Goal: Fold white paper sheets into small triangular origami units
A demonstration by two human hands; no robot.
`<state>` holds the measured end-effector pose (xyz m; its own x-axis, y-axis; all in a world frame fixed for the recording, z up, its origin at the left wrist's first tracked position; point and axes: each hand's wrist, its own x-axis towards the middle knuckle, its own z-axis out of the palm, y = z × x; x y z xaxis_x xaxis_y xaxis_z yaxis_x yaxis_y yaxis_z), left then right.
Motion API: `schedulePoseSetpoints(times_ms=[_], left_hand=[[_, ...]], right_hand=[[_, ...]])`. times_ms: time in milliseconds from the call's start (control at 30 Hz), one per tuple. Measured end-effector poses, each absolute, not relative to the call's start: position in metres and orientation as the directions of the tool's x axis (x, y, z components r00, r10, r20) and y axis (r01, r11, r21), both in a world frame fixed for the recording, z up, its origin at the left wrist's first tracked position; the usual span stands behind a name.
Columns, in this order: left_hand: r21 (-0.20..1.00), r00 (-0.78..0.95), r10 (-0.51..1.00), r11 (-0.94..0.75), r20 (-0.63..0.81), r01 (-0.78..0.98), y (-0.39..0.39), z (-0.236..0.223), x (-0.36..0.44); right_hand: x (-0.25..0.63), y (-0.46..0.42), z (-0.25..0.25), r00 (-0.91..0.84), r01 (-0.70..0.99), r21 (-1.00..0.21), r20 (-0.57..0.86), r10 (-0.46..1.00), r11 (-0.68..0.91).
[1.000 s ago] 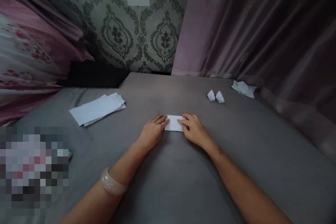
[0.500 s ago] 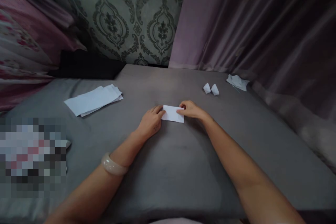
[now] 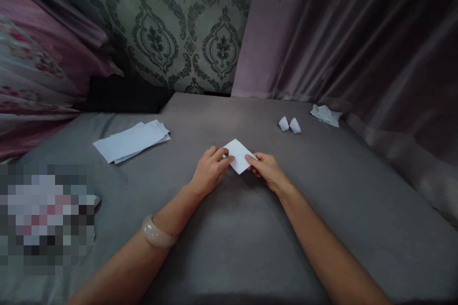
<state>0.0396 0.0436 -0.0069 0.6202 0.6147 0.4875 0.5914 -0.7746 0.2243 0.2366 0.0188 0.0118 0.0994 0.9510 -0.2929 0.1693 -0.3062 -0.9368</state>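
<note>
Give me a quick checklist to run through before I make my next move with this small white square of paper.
1. Right hand gripping the small white square of paper: ok, thumb on top, fingers underneath.
2. Left hand touching the paper's left side: ok, though whether it pinches firmly, cannot tell.
3. Creases sharp: cannot tell, too small to judge.
4. Two small white pointed paper pieces clear of both hands: ok, they sit apart, beyond the right hand.
5. Stack of long white paper sheets squared up: not ok, edges are uneven.

Smooth matt paper (image 3: 239, 154), glossy bangle (image 3: 156, 235)
</note>
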Motion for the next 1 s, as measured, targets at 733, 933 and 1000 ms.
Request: schedulePoseSetpoints(times_ms=[733,933,1000], left_hand=[[0.336,0.635,0.703,-0.712,0.322,0.617,0.049,-0.013,0.043],[0.938,0.335,0.928,-0.254,0.167,0.237,0.045,-0.001,0.052],[0.999,0.298,0.954,0.034,-0.041,0.028,0.043,0.001,0.056]], right_hand=[[0.245,-0.001,-0.008,-0.253,0.749,-0.551,0.275,0.928,0.368],[0.241,0.007,-0.001,0.023,0.437,-0.853,0.329,0.944,0.286],[0.243,0.007,0.004,0.095,0.207,-0.970,0.149,0.984,0.127]])
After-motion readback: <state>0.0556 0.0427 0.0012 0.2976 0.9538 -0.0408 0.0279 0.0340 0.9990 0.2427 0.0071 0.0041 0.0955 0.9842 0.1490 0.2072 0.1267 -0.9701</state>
